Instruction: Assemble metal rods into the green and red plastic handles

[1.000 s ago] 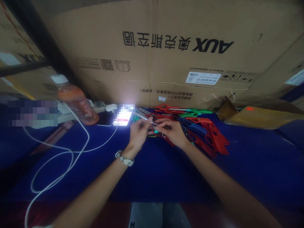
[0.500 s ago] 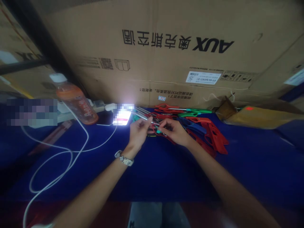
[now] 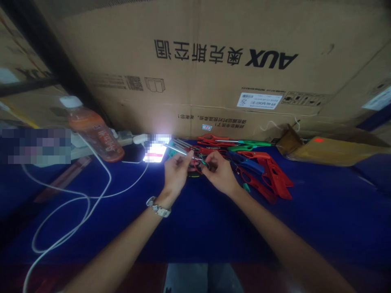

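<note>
My left hand (image 3: 177, 173) is closed, thumb and fingers pinching a thin silver metal tube (image 3: 179, 149) that points up and to the left. At the tube's near end are fine wires. My right hand (image 3: 220, 173) is closed in a pinch beside it, its fingertips at a small green part (image 3: 203, 162); their exact grip is partly hidden. Behind and under the hands lie more metal tubes (image 3: 183, 143) and red plastic pieces. To the right are red handle-shaped casings (image 3: 276, 175), a blue casing (image 3: 247, 162) and a green one (image 3: 252, 144), like parts of long-nosed lighters.
A lit phone (image 3: 157, 148) stands left of the hands, with a white cable (image 3: 88, 199) looping across the blue table cover (image 3: 195, 228). An orange drink bottle (image 3: 96, 132) leans farther left. A large cardboard box (image 3: 198, 89) walls the back; a yellow packet (image 3: 332, 151) lies right.
My right hand has shifted slightly left and its fingers have moved at the small green part. My left hand keeps the metal tube. The view has shifted a little.
</note>
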Tool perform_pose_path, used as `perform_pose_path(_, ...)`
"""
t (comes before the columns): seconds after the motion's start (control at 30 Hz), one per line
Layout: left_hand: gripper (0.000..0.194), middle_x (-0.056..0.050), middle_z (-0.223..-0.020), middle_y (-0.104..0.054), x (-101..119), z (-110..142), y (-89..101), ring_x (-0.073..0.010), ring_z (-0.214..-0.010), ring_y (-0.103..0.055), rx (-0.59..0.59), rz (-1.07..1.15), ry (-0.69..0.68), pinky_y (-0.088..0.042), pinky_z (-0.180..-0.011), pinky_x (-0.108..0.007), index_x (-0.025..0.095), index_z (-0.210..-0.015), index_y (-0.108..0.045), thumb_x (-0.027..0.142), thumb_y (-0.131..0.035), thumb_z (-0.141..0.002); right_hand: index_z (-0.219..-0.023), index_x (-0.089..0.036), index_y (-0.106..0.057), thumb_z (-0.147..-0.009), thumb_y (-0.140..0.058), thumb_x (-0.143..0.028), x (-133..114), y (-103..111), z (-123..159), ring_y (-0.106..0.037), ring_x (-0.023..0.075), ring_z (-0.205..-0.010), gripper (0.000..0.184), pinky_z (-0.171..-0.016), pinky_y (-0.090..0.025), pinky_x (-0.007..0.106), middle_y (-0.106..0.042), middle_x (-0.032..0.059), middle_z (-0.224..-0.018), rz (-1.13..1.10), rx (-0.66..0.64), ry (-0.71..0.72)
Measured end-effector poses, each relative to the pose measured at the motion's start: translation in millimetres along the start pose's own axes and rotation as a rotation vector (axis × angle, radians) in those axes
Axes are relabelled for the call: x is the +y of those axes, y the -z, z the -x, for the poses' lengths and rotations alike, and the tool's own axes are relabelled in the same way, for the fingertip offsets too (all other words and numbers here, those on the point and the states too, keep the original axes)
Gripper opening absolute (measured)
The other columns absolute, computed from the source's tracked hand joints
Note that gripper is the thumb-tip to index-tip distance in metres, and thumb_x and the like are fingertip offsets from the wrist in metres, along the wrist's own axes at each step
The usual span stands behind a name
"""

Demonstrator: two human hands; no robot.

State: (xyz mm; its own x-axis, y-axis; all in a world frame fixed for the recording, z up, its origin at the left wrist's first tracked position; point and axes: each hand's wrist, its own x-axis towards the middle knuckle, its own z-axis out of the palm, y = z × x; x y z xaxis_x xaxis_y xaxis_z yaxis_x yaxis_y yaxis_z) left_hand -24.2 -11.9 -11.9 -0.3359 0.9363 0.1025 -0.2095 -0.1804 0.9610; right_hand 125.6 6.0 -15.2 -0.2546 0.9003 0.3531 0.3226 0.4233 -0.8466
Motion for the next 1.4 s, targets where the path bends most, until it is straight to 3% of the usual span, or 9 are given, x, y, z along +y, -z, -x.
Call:
perform_pose_path(0.17, 0.037, -0.002, -0.068, -0.068, 2.0, -0.7, 1.9, -0.0142, -0.062, -0.068, 0.025, 0.023, -0.02, -0.059, -0.056, -0.024, 0.013, -0.075, -0.067, 0.047, -0.081, -0.072, -0.095, -0.024, -0.063, -0.088, -0.061, -0.027, -8.6, -1.5, 6.9, -0.063, 0.0168, -0.07, 0.008, -0.064, -0.05, 0.03, -0.069, 0.0027, -0.087, 0.118, 0.105, 0.163)
perform_pose_path(0.3, 0.037, -0.002, -0.069, -0.07, 3.3, -0.7, 3.1, -0.0136, -0.061, -0.068, 0.023, 0.043, -0.025, -0.058, -0.055, -0.023, 0.014, -0.076, -0.067, 0.048, -0.08, -0.072, -0.099, -0.026, -0.072, -0.091, -0.059, -0.024, -8.3, -4.0, 9.0, -0.067, 0.0174, -0.079, 0.015, -0.067, -0.055, 0.032, -0.067, 0.0067, -0.109, 0.142, 0.177, 0.311)
perform_pose_path(0.43, 0.037, -0.003, -0.071, -0.071, 6.1, 1.1, 1.8, -0.0132, -0.06, -0.069, 0.018, 0.067, -0.017, -0.058, -0.055, -0.022, 0.014, -0.078, -0.067, 0.048, -0.082, -0.071, -0.092, -0.026, -0.074, -0.091, -0.062, -0.022, -1.7, -2.5, 8.3, -0.067, 0.0139, -0.072, 0.013, -0.063, -0.056, 0.032, -0.064, 0.0074, -0.116, 0.092, 0.187, 0.385)
perform_pose_path(0.53, 0.04, -0.004, -0.073, -0.072, 7.3, 1.9, 0.7, -0.0146, -0.061, -0.07, 0.01, 0.069, -0.003, -0.059, -0.056, -0.024, 0.013, -0.08, -0.067, 0.048, -0.082, -0.07, -0.091, -0.026, -0.073, -0.089, -0.064, -0.022, 0.6, -0.4, 7.4, -0.069, 0.0191, -0.091, 0.01, -0.069, -0.058, 0.033, -0.064, 0.008, -0.116, 0.08, 0.204, 0.403)
perform_pose_path(0.63, 0.041, -0.004, -0.073, -0.072, 6.7, 1.4, 0.6, -0.0155, -0.061, -0.071, 0.007, 0.067, 0.015, -0.06, -0.057, -0.025, 0.012, -0.079, -0.067, 0.049, -0.082, -0.069, -0.098, -0.025, -0.068, -0.085, -0.068, -0.022, 1.3, -1.1, 5.0, -0.066, 0.0217, -0.104, 0.014, -0.079, -0.059, 0.034, -0.064, 0.008, -0.116, 0.034, 0.216, 0.334)
perform_pose_path(0.73, 0.042, -0.004, -0.072, -0.071, 5.3, 0.2, 1.2, -0.016, -0.063, -0.071, 0.003, 0.059, 0.006, -0.06, -0.058, -0.026, 0.013, -0.081, -0.067, 0.05, -0.082, -0.069, -0.104, -0.023, -0.061, -0.079, -0.072, -0.026, 4.0, -2.2, 0.1, -0.069, 0.0191, -0.088, 0.027, -0.075, -0.059, 0.033, -0.067, 0.0077, -0.112, -0.068, 0.168, 0.164)
perform_pose_path(0.93, 0.039, -0.001, -0.066, -0.068, 2.5, -1.5, 2.3, -0.013, -0.059, -0.065, 0.013, -0.012, -0.06, -0.057, -0.056, -0.024, 0.014, -0.074, -0.067, 0.051, -0.08, -0.072, -0.089, -0.019, -0.07, -0.081, -0.071, -0.042, 8.9, 9.4, -9.9, -0.067, 0.0162, -0.058, 0.025, -0.061, -0.055, 0.03, -0.072, 0.003, -0.077, -0.189, -0.184, -0.069)
perform_pose_path(1.23, 0.033, 0.001, -0.067, -0.065, 1.4, -2.0, 3.6, -0.0124, -0.061, -0.061, 0.017, -0.107, -0.2, -0.053, -0.055, -0.022, 0.017, -0.076, -0.067, 0.049, -0.074, -0.078, -0.081, -0.019, -0.065, -0.083, -0.07, -0.054, -2.8, 18.9, -10.6, -0.057, 0.0106, -0.046, 0.035, -0.053, -0.046, 0.025, -0.06, -0.005, -0.057, -0.226, -0.319, -0.044)
perform_pose_path(1.4, 0.033, 0.001, -0.067, -0.066, 2.6, -1.3, 2.0, -0.0123, -0.06, -0.061, -0.001, -0.04, -0.169, -0.054, -0.055, -0.023, 0.017, -0.075, -0.068, 0.048, -0.078, -0.074, -0.082, -0.019, -0.066, -0.079, -0.073, -0.056, -0.8, 23.9, -10.7, -0.058, 0.0101, -0.047, 0.038, -0.052, -0.047, 0.025, -0.063, -0.0038, -0.062, -0.273, -0.351, -0.057)
